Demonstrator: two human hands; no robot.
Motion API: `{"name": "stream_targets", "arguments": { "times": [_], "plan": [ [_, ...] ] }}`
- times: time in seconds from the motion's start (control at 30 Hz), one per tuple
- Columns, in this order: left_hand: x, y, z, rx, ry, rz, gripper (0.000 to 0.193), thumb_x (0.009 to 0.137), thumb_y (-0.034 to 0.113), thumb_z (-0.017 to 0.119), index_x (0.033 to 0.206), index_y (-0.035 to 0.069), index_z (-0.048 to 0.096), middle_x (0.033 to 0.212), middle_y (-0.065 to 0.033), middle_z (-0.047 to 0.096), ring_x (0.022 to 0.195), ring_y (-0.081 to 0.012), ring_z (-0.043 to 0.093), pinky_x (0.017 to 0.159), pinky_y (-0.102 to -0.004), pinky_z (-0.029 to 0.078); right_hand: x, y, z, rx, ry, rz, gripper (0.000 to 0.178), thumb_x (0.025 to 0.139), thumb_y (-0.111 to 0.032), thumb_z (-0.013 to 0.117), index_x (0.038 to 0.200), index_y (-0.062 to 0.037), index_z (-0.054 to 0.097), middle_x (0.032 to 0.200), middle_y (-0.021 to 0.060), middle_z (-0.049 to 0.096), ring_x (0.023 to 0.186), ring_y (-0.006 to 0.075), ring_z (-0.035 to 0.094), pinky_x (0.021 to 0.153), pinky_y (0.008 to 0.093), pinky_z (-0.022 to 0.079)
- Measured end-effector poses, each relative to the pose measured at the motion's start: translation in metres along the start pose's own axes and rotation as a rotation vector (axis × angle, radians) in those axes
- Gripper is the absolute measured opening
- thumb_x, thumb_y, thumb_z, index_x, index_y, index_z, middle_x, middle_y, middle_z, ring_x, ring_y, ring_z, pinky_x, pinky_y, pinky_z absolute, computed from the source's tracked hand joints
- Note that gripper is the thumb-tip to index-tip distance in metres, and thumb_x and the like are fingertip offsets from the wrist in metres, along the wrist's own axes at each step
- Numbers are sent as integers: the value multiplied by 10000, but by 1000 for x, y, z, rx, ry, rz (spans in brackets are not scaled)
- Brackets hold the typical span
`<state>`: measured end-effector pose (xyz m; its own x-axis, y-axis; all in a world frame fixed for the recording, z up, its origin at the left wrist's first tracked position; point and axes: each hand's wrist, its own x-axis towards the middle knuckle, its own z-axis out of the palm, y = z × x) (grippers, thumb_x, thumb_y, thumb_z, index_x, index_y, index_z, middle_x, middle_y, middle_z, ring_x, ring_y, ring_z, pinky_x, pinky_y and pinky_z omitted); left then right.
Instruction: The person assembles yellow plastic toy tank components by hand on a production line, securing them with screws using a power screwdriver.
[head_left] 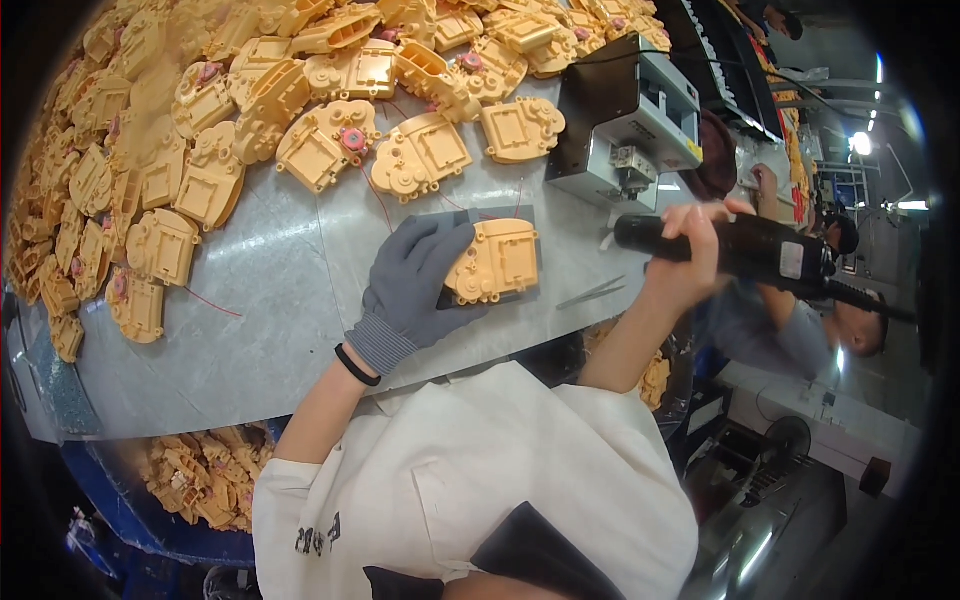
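Observation:
My left hand (415,280), in a grey knit glove, grips the left side of a yellow plastic housing (507,256). The housing rests on a dark flat block (530,297) on the metal tabletop, its square recess facing up. Raised to the right of it, my bare right hand (692,245) is wrapped round a black electric screwdriver (745,247). The tool lies nearly level, its tip end pointing left and its cord end to the right, apart from the housing. A pair of tweezers (592,292) lies on the table between the two hands.
Yellow housings (215,180) pile up along the table's (270,350) left and far sides, some with pink parts and red wires. A grey and black bench machine (630,130) stands far right. Below the table's front edge, a blue bin (110,500) holds more pieces. A co-worker (780,320) is at right.

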<state>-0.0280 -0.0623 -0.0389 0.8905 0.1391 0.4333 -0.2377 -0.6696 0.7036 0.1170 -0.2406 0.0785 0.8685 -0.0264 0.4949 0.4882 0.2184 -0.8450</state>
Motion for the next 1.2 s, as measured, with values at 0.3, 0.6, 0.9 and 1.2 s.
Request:
{"name": "stream_targets", "arguments": {
  "times": [0.3,0.6,0.9,1.2],
  "plan": [
    [-6,-3,1,-13,-77,-12,837,516,271,825,1225,47,441,1133,-126,544,1098,-328,478,947,-423,392,41,13,-28,-40,154,-167,344,700,66,565,1017,6,448,619,69,507,475,147,472,533,291,422],
    [-7,-6,1,-14,-84,-23,846,523,258,825,1243,44,437,1142,-128,541,1102,-332,476,958,-426,382,-59,10,-28,-1,-131,405,385,684,18,586,1037,-8,435,614,55,497,461,135,472,498,251,407],
    [-2,-1,3,-1,-47,-47,735,558,306,791,1188,65,499,1059,-126,566,1033,-327,497,913,-435,412,-99,9,-30,71,-3,391,367,722,32,560,1044,-36,398,615,55,478,484,138,448,522,285,401],
    [-12,4,-17,-90,73,67,734,585,487,762,1161,98,528,1167,-110,536,1132,-370,441,999,-475,333,-82,-30,-14,537,-270,208,385,744,-8,514,1091,-77,361,649,43,464,504,167,479,578,328,413]
  ]
}}
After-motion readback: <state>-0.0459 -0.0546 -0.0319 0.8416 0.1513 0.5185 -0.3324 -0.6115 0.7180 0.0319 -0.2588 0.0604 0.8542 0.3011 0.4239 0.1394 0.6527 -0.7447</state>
